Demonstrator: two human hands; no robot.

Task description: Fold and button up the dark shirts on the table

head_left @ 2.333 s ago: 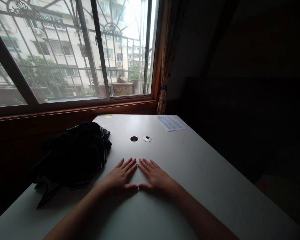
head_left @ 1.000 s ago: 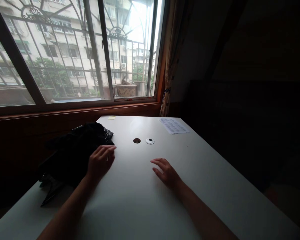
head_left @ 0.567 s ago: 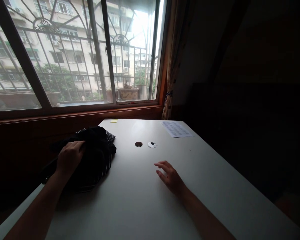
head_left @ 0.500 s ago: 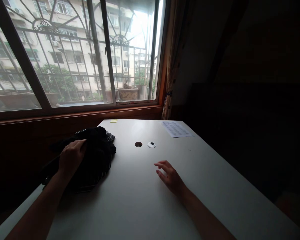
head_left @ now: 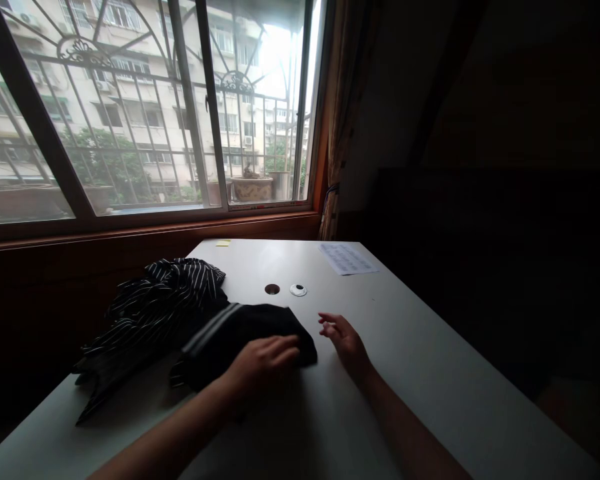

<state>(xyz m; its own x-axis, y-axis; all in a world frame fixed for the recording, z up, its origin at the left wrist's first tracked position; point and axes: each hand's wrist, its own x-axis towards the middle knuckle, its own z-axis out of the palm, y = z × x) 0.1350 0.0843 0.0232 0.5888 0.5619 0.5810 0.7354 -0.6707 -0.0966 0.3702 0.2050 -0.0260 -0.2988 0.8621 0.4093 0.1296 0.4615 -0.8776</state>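
Observation:
My left hand is closed on a black garment with pale bands across it, lifted over the middle of the white table. The garment's far end stretches back to a heap of black cloth with thin white stripes on the left of the table. I cannot tell whether the two are one piece. To the right of the garment, apart from it, my right hand hovers with bent, spread fingers and nothing in it.
Behind the cloth are a round hole in the tabletop and a white round cover. A yellow note lies at the far edge, a printed sheet at the far right. Beyond stand a barred window and a tied curtain.
My left hand has moved right and nearer, drawing the black garment off the heap and exposing the striped cloth. My right hand has shifted slightly right.

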